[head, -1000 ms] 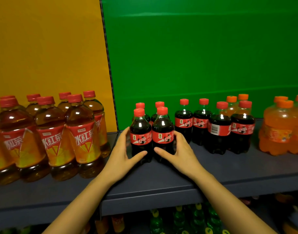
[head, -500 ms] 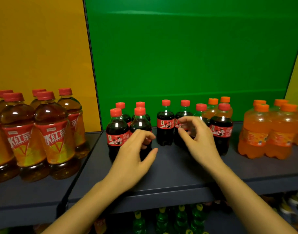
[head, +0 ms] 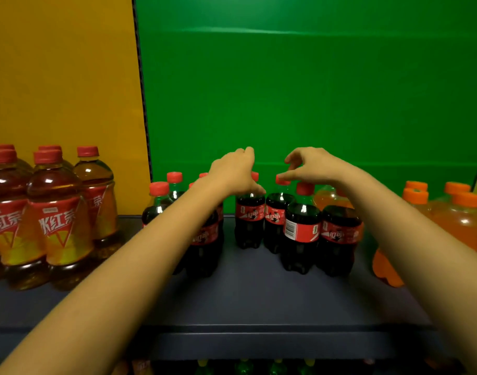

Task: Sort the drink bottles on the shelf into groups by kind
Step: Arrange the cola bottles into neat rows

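Several small cola bottles with red caps stand in the middle of the dark shelf [head: 259, 299]. My left hand [head: 233, 171] reaches over the top of one rear cola bottle [head: 249, 223]; its thumb lies against the neck just under the cap. My right hand [head: 313, 166] hovers over the neighbouring cola bottle [head: 275, 220]. Its thumb tip touches that cap, and its curled fingers stay above it, holding nothing. Two more cola bottles [head: 302, 231] stand in front on the right. An orange soda bottle [head: 328, 197] shows behind them.
Large iced tea bottles [head: 56, 220] fill the left of the shelf before a yellow panel. Orange soda bottles [head: 459, 220] crowd the right end, partly behind my right forearm. A green panel backs the middle. Green bottles [head: 242, 368] stand on the shelf below.
Both hands have risen from the shelf beside the front cola pair and moved back to the caps of the two rear cola bottles. The view has shifted closer.
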{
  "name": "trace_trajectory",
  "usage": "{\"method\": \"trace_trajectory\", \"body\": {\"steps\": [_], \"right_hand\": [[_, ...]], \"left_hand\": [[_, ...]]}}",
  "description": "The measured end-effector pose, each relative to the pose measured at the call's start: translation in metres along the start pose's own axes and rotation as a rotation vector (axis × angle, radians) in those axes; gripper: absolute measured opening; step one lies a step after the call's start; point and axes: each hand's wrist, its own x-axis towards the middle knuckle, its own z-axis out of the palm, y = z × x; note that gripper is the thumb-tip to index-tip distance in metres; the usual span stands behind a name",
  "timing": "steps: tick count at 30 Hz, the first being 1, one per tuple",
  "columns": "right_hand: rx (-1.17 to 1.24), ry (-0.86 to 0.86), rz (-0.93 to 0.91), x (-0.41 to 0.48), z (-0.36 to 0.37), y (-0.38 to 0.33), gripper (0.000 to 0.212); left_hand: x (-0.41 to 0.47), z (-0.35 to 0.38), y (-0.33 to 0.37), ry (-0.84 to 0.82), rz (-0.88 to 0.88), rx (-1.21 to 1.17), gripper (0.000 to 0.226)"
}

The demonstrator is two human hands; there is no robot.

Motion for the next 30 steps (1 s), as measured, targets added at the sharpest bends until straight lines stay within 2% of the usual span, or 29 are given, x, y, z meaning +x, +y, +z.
{"method": "trace_trajectory", "body": {"steps": [3, 5, 8, 11, 20, 26, 28, 30], "right_hand": [[-0.023, -0.217, 0.027, 0.008, -0.002, 0.002, 0.053], [0.048, -0.316, 0.055, 0.011, -0.006, 0.0, 0.046], [0.103, -0.428, 0.12, 0.02, -0.007, 0.003, 0.048], [0.096, -0.511, 0.155, 0.029, -0.003, 0.003, 0.047], [0.115, -0.491, 0.095, 0.043, 0.007, 0.003, 0.026], [0.225, -0.471, 0.098, 0.043, 0.011, 0.005, 0.025], [0.277, -0.386, 0.083, 0.039, 0.008, 0.01, 0.035], [0.298, -0.203, 0.037, 0.029, 0.002, 0.016, 0.038]], "left_hand": [[0.021, -0.002, -0.007, -0.15, -0.029, 0.012, 0.085], [0.03, -0.004, -0.01, -0.256, -0.009, 0.004, 0.072], [0.037, -0.002, -0.01, -0.364, 0.013, -0.05, 0.053], [0.04, 0.0, -0.01, -0.4, -0.001, -0.116, 0.053], [0.042, 0.0, -0.024, -0.403, 0.013, -0.104, 0.066], [0.037, 0.001, -0.029, -0.37, 0.019, -0.096, 0.067], [0.031, 0.001, -0.027, -0.258, 0.056, -0.058, 0.071], [0.02, 0.001, -0.02, -0.022, 0.124, -0.097, 0.067]]}}
